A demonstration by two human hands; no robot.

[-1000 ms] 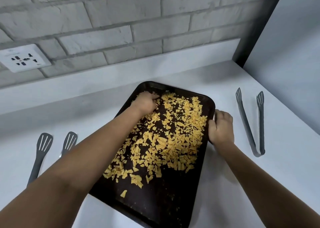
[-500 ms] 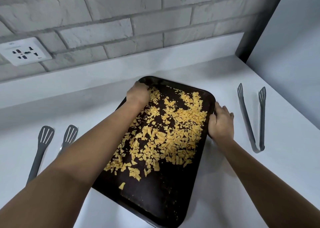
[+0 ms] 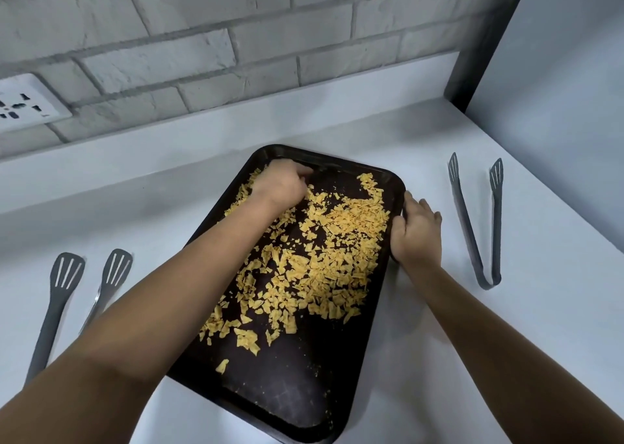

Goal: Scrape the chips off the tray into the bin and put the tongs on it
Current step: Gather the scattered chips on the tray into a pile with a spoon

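Left hand [image 3: 282,183] curled, knuckles down among chips [image 3: 324,258] at the tray's [image 3: 297,393] far end; whether it grasps any, cannot tell. Right hand [image 3: 417,232] grips the right rim. One pair of tongs [image 3: 472,227] lies right of that hand, another [image 3: 55,305] left.

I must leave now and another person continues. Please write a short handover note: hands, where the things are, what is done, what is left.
Left hand: fingers curled among the chips at the far end of the tray.
Right hand: holds the tray's right rim.
Tray lies on the counter. One pair of tongs lies to its right, another pair to its left.
Done: nothing visible; chips remain on the tray.
Left: scrape the chips into the bin (not in view), put tongs on the tray.
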